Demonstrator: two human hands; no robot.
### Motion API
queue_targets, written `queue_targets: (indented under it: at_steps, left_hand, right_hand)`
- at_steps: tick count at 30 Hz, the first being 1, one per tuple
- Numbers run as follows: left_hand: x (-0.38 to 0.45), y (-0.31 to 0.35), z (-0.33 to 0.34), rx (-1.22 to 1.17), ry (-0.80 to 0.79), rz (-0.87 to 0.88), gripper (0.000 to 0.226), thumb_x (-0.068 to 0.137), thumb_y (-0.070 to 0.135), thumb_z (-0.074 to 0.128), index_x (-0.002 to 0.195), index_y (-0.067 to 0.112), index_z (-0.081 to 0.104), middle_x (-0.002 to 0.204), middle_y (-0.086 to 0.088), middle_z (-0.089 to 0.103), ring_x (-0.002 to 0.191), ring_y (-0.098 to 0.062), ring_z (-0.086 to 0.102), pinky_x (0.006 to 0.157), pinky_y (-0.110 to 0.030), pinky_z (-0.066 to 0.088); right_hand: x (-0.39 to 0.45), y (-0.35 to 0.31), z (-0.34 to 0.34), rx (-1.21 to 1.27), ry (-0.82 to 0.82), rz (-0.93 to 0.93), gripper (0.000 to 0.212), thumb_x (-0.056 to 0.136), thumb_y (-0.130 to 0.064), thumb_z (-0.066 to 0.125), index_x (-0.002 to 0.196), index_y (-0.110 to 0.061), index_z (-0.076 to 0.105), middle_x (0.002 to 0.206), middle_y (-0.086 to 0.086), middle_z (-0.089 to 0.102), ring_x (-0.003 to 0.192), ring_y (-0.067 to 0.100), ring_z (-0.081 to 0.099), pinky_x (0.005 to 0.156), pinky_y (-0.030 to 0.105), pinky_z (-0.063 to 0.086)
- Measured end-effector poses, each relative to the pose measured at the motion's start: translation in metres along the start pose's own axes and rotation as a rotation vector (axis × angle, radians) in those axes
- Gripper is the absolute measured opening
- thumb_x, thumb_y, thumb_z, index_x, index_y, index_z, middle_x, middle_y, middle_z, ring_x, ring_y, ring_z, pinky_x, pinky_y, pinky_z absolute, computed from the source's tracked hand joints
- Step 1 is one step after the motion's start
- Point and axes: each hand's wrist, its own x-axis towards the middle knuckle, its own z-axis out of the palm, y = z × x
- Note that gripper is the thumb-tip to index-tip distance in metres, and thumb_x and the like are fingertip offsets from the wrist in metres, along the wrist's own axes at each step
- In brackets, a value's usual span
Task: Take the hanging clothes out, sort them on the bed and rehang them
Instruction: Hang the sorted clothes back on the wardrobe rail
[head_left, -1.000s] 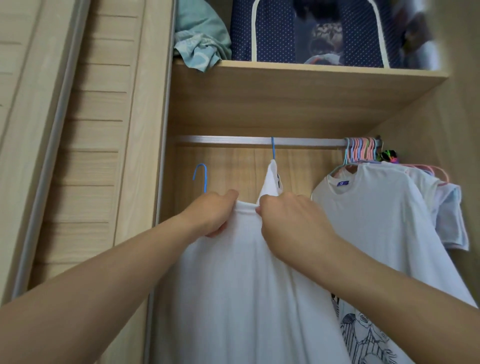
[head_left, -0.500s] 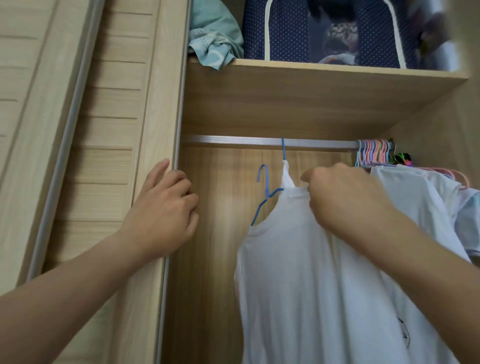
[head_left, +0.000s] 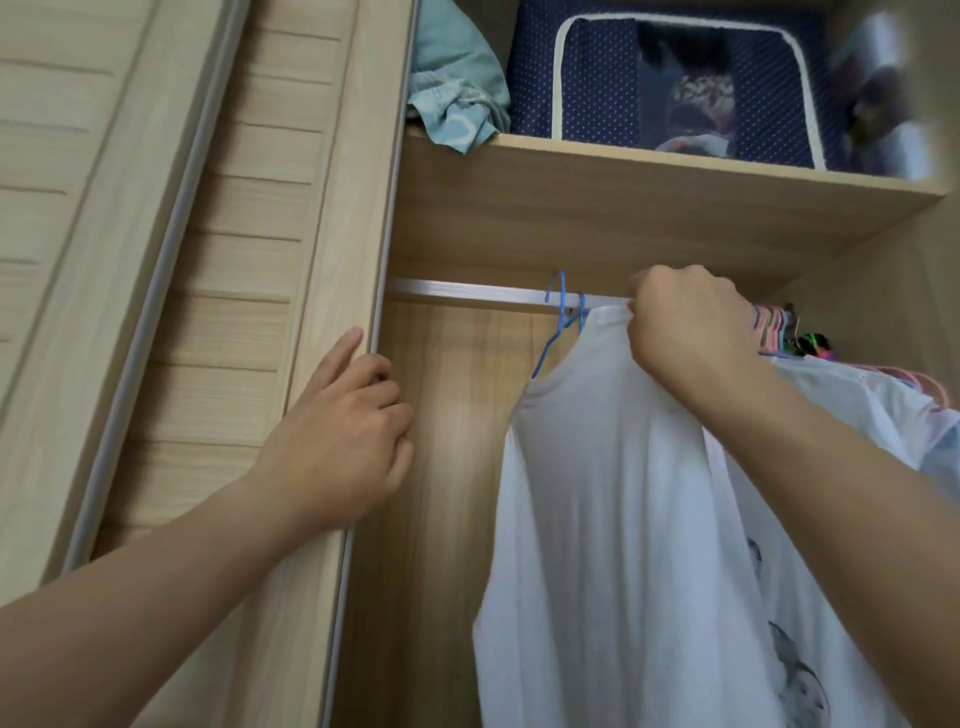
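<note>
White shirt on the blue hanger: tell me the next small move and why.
Probably let the right hand lower the white shirt until the blue hanger hooks on the rail; the hand grips the shirt's top at rail height.

Shirt (head_left: 613, 519) hangs on rail (head_left: 467, 292), under shelf (head_left: 623, 208).

A wooden shelf (head_left: 649, 208) spans the wardrobe's top. At its left end lies a crumpled teal cloth (head_left: 457, 88); just beside it, toward the right, stands a navy dotted storage bag (head_left: 587, 73). Below the shelf runs a metal rail (head_left: 467, 292) bearing a blue hanger (head_left: 563, 322) and pink hangers (head_left: 774, 327) at its right end.
</note>
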Motion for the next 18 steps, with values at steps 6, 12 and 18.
queue_targets:
  at_steps: [6, 12, 18]
  left_hand:
    - [0.000, -0.002, 0.003, -0.028, 0.016, 0.003, 0.024, 0.080, 0.029, 0.049, 0.068, 0.017, 0.066, 0.070, 0.002, 0.059, 0.102, -0.026, 0.057, 0.122, -0.053, 0.021]
    - [-0.007, -0.001, 0.003, -0.028, 0.005, 0.026, 0.026, 0.081, 0.028, 0.045, 0.064, 0.016, 0.062, 0.066, 0.003, 0.055, 0.095, -0.025, 0.056, 0.122, -0.054, 0.020]
    - [-0.006, 0.001, 0.001, -0.006, -0.013, 0.025, 0.026, 0.081, 0.028, 0.045, 0.063, 0.016, 0.061, 0.064, 0.002, 0.054, 0.093, -0.025, 0.055, 0.122, -0.054, 0.020]
  right_hand:
    - [0.054, -0.026, 0.041, -0.010, -0.045, -0.028, 0.029, 0.089, -0.003, 0.049, 0.113, -0.004, 0.067, 0.114, 0.020, 0.066, 0.108, 0.042, 0.064, 0.084, 0.041, 0.052]
    - [0.029, -0.022, 0.110, -0.112, -0.281, -0.037, 0.032, 0.091, -0.004, 0.047, 0.115, -0.015, 0.067, 0.114, 0.007, 0.066, 0.105, 0.030, 0.065, 0.078, 0.032, 0.049]
    - [0.036, 0.021, 0.117, -0.237, -0.307, 0.097, 0.031, 0.092, -0.005, 0.051, 0.117, -0.014, 0.067, 0.117, 0.009, 0.066, 0.109, 0.031, 0.065, 0.073, 0.036, 0.049]
